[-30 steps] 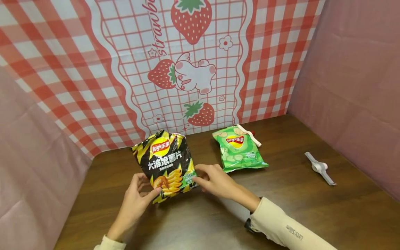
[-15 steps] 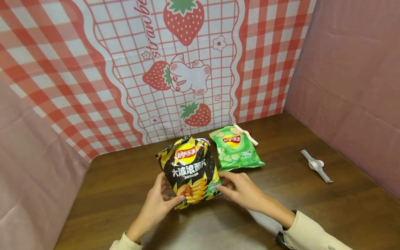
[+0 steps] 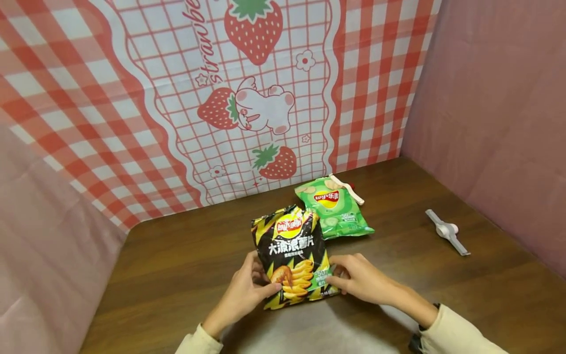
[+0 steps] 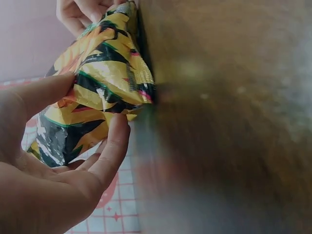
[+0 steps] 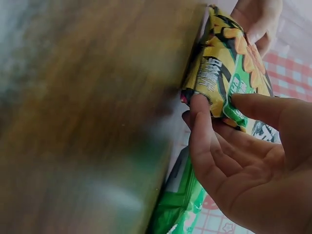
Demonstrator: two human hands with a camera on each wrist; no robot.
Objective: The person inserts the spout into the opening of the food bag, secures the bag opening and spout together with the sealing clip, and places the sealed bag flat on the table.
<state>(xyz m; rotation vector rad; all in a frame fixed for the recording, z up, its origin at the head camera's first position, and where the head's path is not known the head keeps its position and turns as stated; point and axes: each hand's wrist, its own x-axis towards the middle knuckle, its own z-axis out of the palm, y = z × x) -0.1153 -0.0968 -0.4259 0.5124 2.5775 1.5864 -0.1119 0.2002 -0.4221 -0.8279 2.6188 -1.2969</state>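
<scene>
A: Where's the black-and-yellow chip bag (image 3: 294, 258)?

B: On the wooden table (image 3: 185, 265), near the front edge, long axis running away from the person, logo end far and tilted a bit left. Its top corner overlaps or just touches the green chip bag (image 3: 334, 209) behind it; can't tell which.

A: Hands?

B: Both on its near end. Left hand (image 3: 247, 290) pinches the lower left edge, thumb on the front, fingers behind (image 4: 114, 146). Right hand (image 3: 360, 278) pinches the lower right corner the same way (image 5: 207, 129). Equally near, bag between them.

A: Anything else?

B: Grey sealing clip (image 3: 446, 231) well apart to the right, nearer the right hand. Another clip on the green bag's top.
</scene>
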